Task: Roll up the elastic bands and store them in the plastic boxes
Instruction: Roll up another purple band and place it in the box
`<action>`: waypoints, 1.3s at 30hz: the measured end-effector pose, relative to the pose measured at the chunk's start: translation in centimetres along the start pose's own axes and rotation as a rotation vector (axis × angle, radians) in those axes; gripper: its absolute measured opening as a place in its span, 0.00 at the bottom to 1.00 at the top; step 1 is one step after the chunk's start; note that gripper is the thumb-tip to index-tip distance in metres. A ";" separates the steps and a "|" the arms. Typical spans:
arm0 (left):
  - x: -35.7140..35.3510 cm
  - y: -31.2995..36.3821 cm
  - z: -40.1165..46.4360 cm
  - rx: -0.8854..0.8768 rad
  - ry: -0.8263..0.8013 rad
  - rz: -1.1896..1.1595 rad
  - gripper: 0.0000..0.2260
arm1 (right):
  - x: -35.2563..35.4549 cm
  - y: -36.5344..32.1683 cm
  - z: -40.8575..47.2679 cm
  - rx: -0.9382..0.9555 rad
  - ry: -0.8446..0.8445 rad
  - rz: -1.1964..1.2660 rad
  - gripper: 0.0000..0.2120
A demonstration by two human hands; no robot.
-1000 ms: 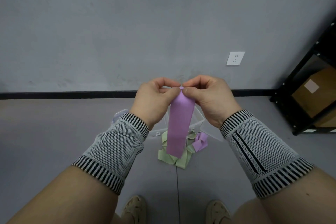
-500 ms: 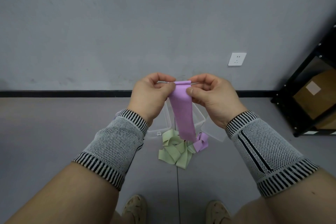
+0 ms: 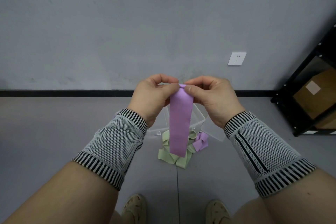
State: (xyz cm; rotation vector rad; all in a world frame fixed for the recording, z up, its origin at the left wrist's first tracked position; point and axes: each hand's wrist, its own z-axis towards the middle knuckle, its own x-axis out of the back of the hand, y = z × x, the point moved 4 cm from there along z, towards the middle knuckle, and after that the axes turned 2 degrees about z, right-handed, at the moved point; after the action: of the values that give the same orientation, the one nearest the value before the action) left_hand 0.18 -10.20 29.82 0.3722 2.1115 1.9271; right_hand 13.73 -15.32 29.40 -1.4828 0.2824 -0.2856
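Both hands (image 3: 181, 96) pinch purple band (image 3: 180, 123) top — rest hangs.

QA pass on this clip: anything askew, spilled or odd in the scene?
Only the floor heap: loose green bands and a crumpled purple band lie unrolled in front of the clear plastic boxes, not in them. The held purple band hangs straight, pinched at its top by left hand and right hand.
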 end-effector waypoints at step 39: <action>0.1 -0.4 0.2 -0.002 -0.041 0.079 0.07 | -0.2 0.2 -0.1 -0.055 -0.021 0.030 0.04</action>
State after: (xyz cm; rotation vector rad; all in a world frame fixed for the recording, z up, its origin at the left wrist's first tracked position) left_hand 0.19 -10.01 29.38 0.4973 2.0987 1.9469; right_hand 13.46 -15.34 29.25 -1.5340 0.2973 -0.2393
